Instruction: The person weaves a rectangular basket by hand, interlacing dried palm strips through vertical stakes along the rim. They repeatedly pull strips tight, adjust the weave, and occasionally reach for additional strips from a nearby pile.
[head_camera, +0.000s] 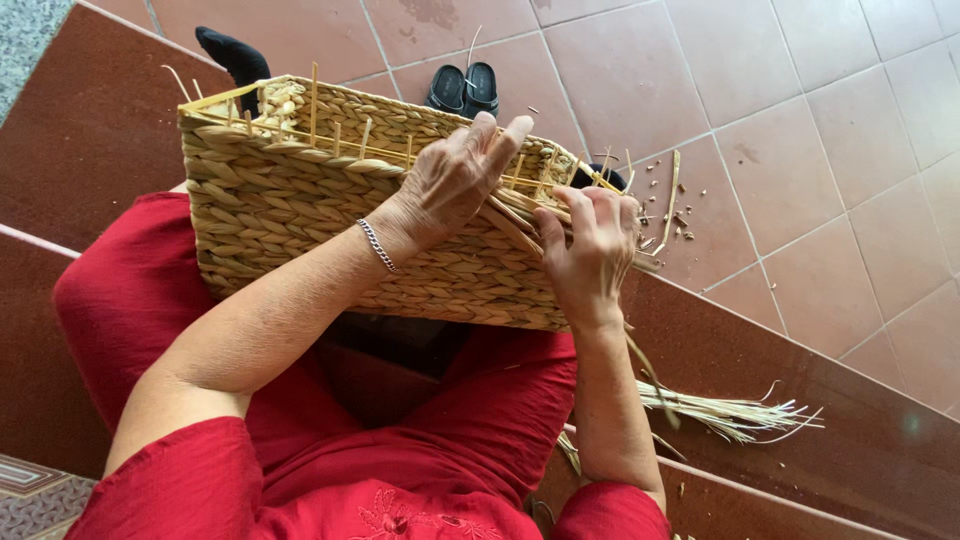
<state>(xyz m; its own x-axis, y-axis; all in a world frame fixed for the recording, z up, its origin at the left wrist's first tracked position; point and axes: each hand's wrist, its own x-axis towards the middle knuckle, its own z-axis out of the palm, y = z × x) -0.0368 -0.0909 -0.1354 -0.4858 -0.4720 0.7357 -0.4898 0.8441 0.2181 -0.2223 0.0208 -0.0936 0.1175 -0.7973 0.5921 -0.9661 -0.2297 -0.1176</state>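
Across the red-trousered lap (420, 440) rests a rectangular woven straw basket (300, 215), its rim at one o'clock pinched by the left hand (455, 180) and right hand (590, 250), both grasping loose flat straw strands (515, 215), which may snap if bent sharply.

Basket (300, 210) rough woven straw; bracelet (378, 246) metal; floor tiles (800, 120) smooth, matt.
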